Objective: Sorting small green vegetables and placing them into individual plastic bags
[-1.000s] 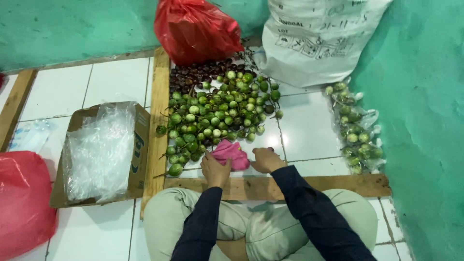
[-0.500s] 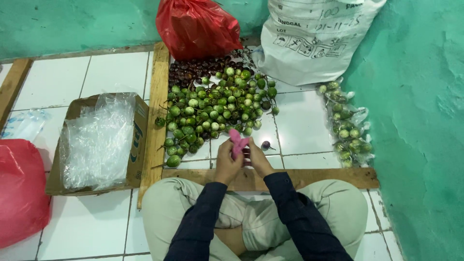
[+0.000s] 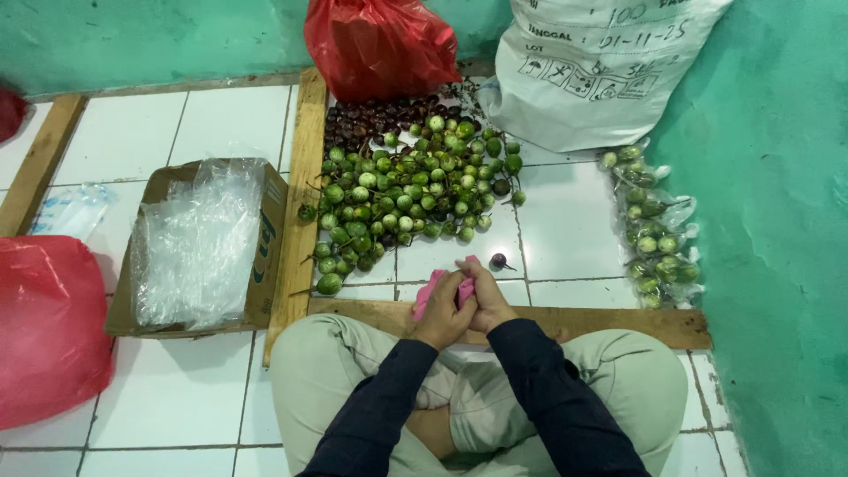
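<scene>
I sit cross-legged on white floor tiles. My left hand (image 3: pixel 444 314) and my right hand (image 3: pixel 483 296) are pressed together in front of my knees, both gripping a pink cloth (image 3: pixel 430 289) that sticks out to the left of my fingers. Just beyond my hands lies a heap of small round green eggplants (image 3: pixel 406 190). One dark purple eggplant (image 3: pixel 500 261) lies alone on the tile close to my right hand.
A cardboard box of clear plastic bags (image 3: pixel 199 243) stands at left. Red plastic bags sit at far left (image 3: pixel 44 327) and at the back (image 3: pixel 380 44). A white sack (image 3: pixel 592 71) leans at back right. Bagged eggplants (image 3: pixel 654 234) line the green wall. A wooden frame (image 3: pixel 296 194) borders the heap.
My hands lifted the pink cloth off the tile and drew it back toward my knees, closing together around it. The single purple eggplant now lies uncovered.
</scene>
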